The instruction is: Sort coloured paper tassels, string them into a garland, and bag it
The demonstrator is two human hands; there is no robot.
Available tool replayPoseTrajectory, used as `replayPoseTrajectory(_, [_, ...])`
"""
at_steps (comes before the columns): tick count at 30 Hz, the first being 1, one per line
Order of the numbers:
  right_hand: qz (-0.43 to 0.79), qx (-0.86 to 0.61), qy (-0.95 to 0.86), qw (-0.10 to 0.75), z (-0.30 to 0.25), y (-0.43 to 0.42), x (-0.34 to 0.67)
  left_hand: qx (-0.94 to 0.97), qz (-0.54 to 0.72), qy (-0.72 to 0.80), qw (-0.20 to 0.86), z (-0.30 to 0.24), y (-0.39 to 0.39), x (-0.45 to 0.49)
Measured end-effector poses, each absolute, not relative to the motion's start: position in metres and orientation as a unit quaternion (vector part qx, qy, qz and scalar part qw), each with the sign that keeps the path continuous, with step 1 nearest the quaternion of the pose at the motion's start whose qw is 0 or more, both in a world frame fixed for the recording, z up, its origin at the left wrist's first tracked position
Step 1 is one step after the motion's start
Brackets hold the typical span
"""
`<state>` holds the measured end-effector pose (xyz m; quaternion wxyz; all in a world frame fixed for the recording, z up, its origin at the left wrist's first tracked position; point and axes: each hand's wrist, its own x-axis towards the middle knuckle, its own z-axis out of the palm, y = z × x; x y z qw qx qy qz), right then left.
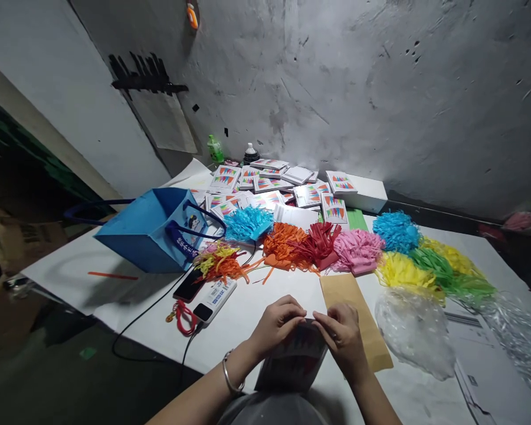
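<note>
Both my hands pinch the top edge of a clear plastic packet (pixel 294 360) with a printed card inside, held at the table's near edge. My left hand (pixel 277 324), with a bangle on its wrist, grips the packet's upper left corner. My right hand (pixel 341 333) grips the upper right corner, fingers closed. A brown paper envelope (pixel 358 313) lies flat just right of my right hand. Behind the hands a row of paper tassel bundles spreads across the table: orange (pixel 283 243), red (pixel 319 243), pink (pixel 357 251), yellow (pixel 400 273), green (pixel 446 274) and blue (pixel 248 223).
A blue gift bag (pixel 153 230) lies at the left. A phone (pixel 189 285) and a power bank (pixel 215 300) with cables sit near it. Several packed cards (pixel 269 186) are piled by the wall. Clear plastic bags (pixel 413 330) lie at the right.
</note>
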<state>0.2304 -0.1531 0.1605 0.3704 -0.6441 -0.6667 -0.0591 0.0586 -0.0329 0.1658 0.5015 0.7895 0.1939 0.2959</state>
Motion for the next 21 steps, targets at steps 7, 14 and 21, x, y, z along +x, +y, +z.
replayPoseTrajectory(7, [-0.065,-0.658,-0.642,0.388,0.159,-0.165,0.231,0.804,0.288,0.183,0.487,0.170,-0.041,0.054])
replayPoseTrajectory(14, [0.042,-0.659,-0.645,0.384,0.173,-0.180,0.229,0.826,0.288,0.150,0.460,0.174,-0.052,0.047])
replayPoseTrajectory(21, [0.135,-0.632,-0.629,0.432,0.169,-0.195,0.219,0.775,0.312,0.174,0.521,0.165,-0.059,0.035])
